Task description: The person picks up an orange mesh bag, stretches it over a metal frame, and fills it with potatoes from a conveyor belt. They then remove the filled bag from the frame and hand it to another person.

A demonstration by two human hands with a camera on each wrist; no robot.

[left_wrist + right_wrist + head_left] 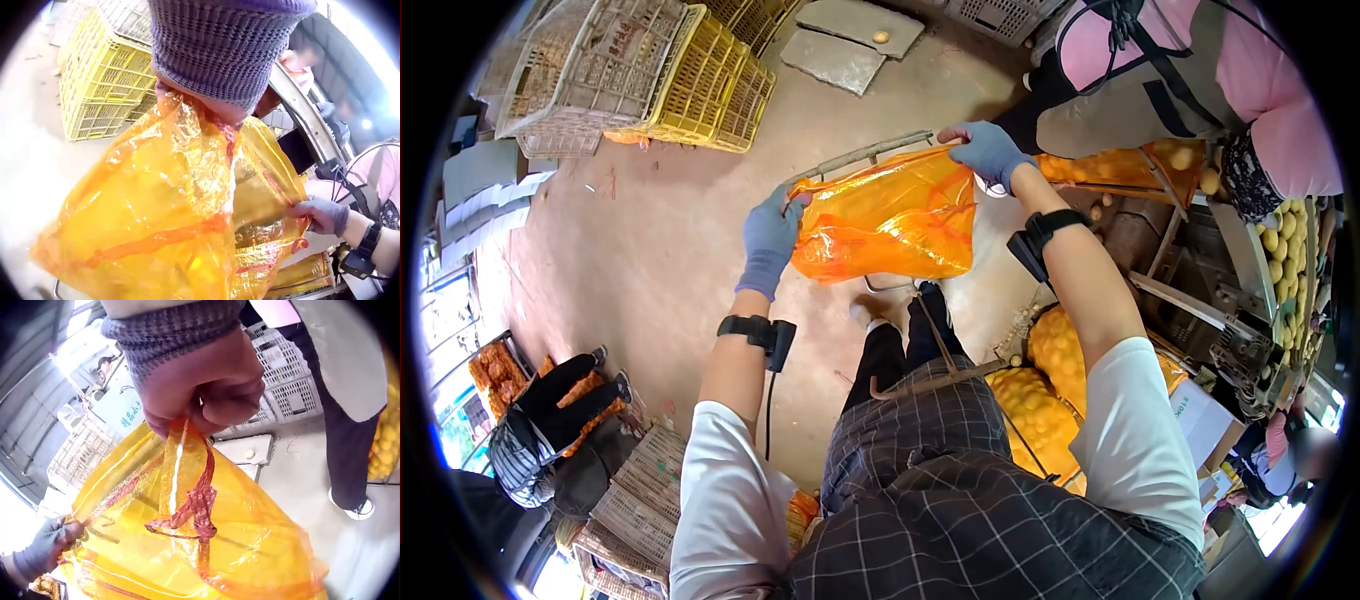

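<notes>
An orange mesh-like plastic bag (pixel 890 220) hangs stretched between both gloved hands, over a metal frame (pixel 870 152). The left hand (pixel 771 238) pinches its left top corner; the right hand (pixel 992 153) holds the other top corner. In the left wrist view the bag (pixel 150 206) drops from the left hand (pixel 212 62), its mouth parted towards the right hand (pixel 322 215). A red drawstring (pixel 201 509) dangles, knotted, below the right hand (pixel 203 381) in the right wrist view, with the left hand (pixel 47 550) across the opening.
Yellow crates (pixel 715 90) stand at upper left, near grey slabs (pixel 835 60) on the floor. Filled yellow bags (pixel 1040 410) lie by the right leg. A person in pink (pixel 1270 60) is at upper right, beside a sorting machine (pixel 1200 290); another person (pixel 530 440) is at lower left.
</notes>
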